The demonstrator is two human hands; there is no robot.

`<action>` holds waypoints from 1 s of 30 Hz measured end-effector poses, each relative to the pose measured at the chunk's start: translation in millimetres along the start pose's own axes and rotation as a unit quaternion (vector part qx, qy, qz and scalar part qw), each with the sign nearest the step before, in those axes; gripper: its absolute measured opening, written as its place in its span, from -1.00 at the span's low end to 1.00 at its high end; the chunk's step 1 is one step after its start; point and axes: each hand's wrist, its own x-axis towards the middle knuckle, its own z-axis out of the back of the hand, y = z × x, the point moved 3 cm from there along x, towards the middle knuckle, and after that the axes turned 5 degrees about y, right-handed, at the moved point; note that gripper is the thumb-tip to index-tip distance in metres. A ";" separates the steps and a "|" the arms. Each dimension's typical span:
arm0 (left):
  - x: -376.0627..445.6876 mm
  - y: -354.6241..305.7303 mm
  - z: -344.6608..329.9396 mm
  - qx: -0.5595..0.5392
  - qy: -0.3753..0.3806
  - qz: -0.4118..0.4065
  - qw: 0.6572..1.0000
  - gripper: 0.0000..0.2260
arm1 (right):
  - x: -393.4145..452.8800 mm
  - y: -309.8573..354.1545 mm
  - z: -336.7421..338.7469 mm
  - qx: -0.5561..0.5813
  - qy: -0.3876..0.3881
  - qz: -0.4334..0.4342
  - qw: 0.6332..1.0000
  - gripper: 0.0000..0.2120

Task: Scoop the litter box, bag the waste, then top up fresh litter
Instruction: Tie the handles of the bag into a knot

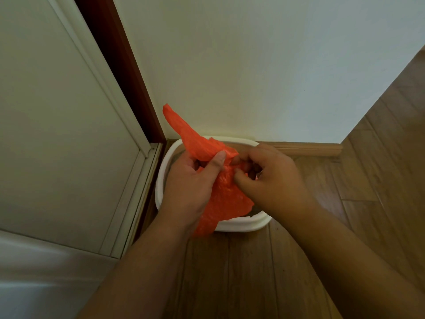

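Above the white litter box (pixel 164 171) in the corner by the wall, the left hand (pixel 195 183) and right hand (pixel 269 178) both pinch a crumpled orange bag (pixel 227 199), apparently working its mouth apart or knotting it so waste stays contained.

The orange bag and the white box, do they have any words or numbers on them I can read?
No words or numbers can be read.
Orange bag, held by the left hand and the right hand: plain plastic.
White litter box: plain rim.
Wall and door: no signs.
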 end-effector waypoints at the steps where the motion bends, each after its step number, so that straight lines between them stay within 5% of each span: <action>1: 0.0 -0.1 0.5 0.002 0.001 -0.003 1.000 -0.75 | -0.1 0.4 0.5 0.010 0.008 -0.003 1.000 -0.84; 7: -1.8 0.5 0.1 0.046 0.000 -0.010 0.999 -0.72 | 0.0 -1.5 3.8 0.076 0.018 -0.050 0.996 -0.77; 16: -4.9 -2.2 -2.1 0.046 0.003 -0.015 0.999 -0.81 | 3.0 -2.6 -3.4 -0.013 0.043 -0.048 0.998 -0.80; 24: -3.9 -4.9 1.4 0.044 0.011 -0.010 0.999 -0.73 | 0.3 -2.9 0.0 0.285 0.081 -0.123 0.947 -0.79; 30: -0.8 -0.1 2.5 0.061 -0.024 -0.017 0.998 -0.85 | 2.7 -7.0 1.1 0.110 -0.008 -0.039 0.993 -0.70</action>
